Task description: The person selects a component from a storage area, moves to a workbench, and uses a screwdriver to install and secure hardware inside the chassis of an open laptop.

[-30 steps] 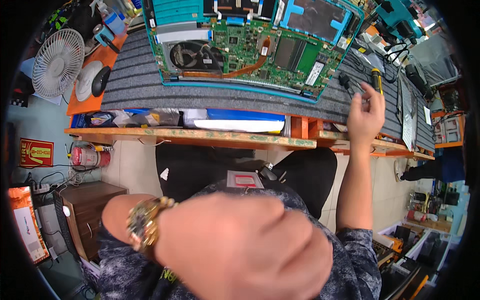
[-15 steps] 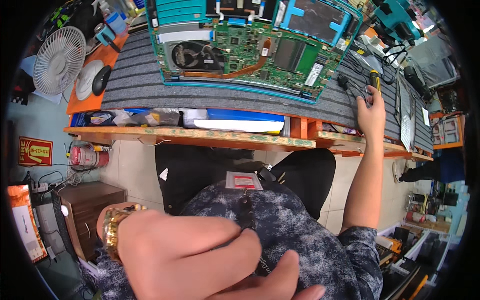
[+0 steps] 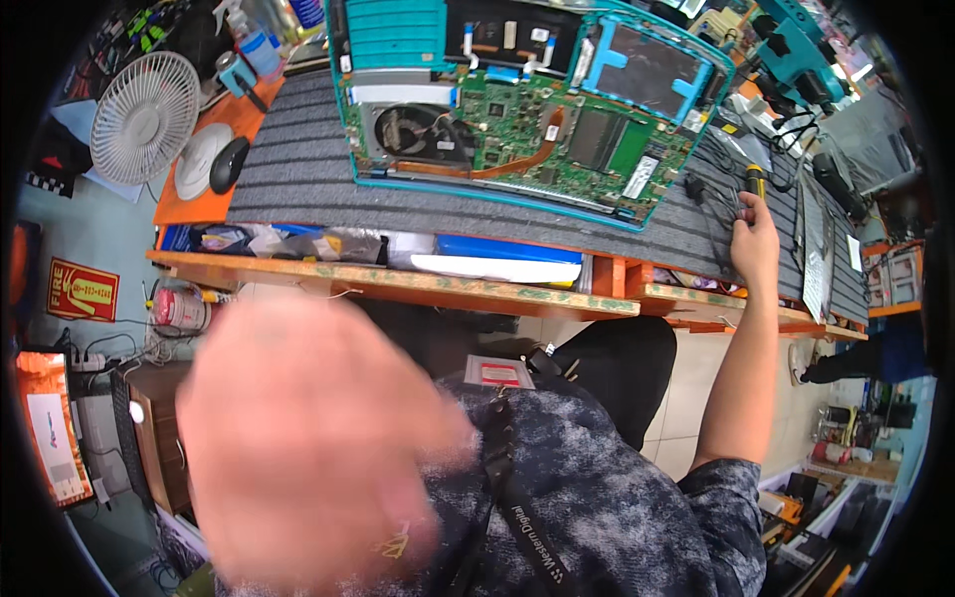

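Close in front of me, my left hand [image 3: 308, 438] is large and smeared by motion over my shirt. Its fingers cannot be made out, nor whether it holds anything. At the right of the bench, my right hand [image 3: 758, 239] has its fingers closed on a yellow and black screwdriver [image 3: 757, 183], with its handle pointing away from me. Thin dark cables [image 3: 708, 191] lie just left of these fingers. An opened teal laptop [image 3: 502, 129] lies on the striped grey mat, showing its green circuit board, black fan [image 3: 416, 131] and copper heat pipe [image 3: 517, 162].
At the left stand a white fan [image 3: 145, 117] and a black computer mouse [image 3: 229, 165]. Under the bench top, an open shelf [image 3: 398, 274] holds bags and a blue-and-white stack. A loose keyboard [image 3: 814, 249] lies at the right end of the mat [image 3: 298, 119].
My left hand has risen leftward from the front of my shirt and blurred. The whole view has shifted slightly. My right hand stays at the screwdriver.
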Tool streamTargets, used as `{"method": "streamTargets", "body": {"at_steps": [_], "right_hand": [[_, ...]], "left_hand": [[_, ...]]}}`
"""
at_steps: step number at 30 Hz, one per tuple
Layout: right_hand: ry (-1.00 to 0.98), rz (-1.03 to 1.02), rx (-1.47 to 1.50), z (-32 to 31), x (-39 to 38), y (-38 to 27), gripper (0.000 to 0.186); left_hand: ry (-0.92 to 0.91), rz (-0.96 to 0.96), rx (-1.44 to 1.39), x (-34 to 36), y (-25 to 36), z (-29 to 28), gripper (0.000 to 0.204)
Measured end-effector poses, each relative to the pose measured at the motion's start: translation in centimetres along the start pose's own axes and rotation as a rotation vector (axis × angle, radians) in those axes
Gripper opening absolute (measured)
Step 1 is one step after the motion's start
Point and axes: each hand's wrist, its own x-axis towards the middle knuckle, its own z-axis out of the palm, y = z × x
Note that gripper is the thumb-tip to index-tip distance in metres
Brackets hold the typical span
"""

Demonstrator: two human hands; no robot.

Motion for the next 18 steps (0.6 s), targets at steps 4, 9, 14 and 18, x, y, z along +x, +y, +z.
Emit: {"method": "streamTargets", "body": {"at_steps": [4,9,14,18], "right_hand": [[0.065,-0.004,0.104,-0.5,-1.0,1.4,0.036],[0.144,-0.003,0.162,-2.9,0.9,-1.4,0.029],[0.200,0.048,-0.086,-5.6,3.0,3.1,0.036],[0.160,0.066,-0.161,-5.3,4.2,7.2,0.041]], "left_hand": [[0.470,-0.447,0.047,-4.3,-11.8,0.8,0.023],[0.488,-0.845,0.039,-11.8,-21.7,-0.7,0.053],[0.228,-0.826,0.010,-12.6,-23.0,1.1,0.078],[0.144,-0.915,0.153,-11.3,-21.0,1.0,0.076]]}}
